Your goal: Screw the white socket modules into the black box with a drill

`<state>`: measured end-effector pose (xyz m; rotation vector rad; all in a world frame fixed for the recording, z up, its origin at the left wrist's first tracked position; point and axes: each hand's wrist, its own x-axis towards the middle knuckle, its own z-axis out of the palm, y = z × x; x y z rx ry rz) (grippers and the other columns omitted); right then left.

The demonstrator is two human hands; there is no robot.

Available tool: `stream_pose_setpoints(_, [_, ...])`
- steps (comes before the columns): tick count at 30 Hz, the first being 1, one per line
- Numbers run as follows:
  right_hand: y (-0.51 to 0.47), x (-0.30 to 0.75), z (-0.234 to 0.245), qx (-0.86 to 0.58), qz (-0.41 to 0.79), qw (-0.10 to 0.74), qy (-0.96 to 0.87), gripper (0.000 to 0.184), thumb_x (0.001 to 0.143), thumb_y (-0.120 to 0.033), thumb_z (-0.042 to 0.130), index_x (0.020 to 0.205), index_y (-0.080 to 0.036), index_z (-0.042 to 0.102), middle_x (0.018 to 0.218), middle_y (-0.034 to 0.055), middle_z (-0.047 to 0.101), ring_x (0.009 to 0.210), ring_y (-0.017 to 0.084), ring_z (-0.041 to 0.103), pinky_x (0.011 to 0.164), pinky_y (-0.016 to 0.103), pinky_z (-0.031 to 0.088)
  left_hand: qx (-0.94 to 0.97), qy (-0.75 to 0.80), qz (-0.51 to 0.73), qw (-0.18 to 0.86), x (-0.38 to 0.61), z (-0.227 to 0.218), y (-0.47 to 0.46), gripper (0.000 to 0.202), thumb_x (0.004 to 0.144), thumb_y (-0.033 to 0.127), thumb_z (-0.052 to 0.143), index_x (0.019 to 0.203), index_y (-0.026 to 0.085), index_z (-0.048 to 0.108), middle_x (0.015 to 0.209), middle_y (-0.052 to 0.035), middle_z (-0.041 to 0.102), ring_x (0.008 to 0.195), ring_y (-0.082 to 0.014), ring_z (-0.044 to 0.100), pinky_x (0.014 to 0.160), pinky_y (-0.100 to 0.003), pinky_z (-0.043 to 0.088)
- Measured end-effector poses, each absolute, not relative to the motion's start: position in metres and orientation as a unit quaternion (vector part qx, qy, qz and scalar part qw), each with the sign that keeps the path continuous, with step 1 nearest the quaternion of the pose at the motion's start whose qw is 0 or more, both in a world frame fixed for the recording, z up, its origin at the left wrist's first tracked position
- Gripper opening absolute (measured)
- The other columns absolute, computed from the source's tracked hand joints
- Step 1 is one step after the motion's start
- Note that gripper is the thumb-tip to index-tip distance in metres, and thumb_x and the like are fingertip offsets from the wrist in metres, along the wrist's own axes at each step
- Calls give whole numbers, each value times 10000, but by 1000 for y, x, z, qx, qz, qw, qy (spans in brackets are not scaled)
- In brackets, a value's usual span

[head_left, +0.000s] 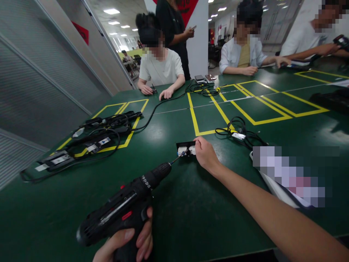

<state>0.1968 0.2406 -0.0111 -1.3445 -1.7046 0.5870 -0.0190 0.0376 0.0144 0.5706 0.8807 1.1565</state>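
My left hand (133, 240) is closed round the handle of a black cordless drill (122, 200) with red details. The drill points forward and to the right, its long thin bit (178, 158) reaching the near side of a small black box-like piece with white parts (182, 150). Whether the tip sits in a screw is too small to tell. My right hand (205, 153) pinches the right end of that black and white piece on the green table (163, 196). Its fingers hide part of the piece.
Black power strips with cables (103, 131) lie at the left, and a coiled cable (240, 133) lies beyond my right hand. A blurred white-edged object (268, 178) is at the right. Yellow tape (197, 122) marks rectangles. People (160, 65) sit across the table; one stands.
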Motion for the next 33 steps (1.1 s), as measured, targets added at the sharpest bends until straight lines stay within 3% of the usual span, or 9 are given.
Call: stream_pose_setpoints(33, [240, 197, -10, -546, 238, 423, -683, 282, 895, -236, 272, 898, -194, 551, 870, 47, 609, 813, 156, 548, 722, 248, 372, 254, 399, 522, 710, -20, 12, 37, 264, 750, 253, 489, 970, 128, 565, 554, -21, 509, 383, -145, 468, 434, -335, 410])
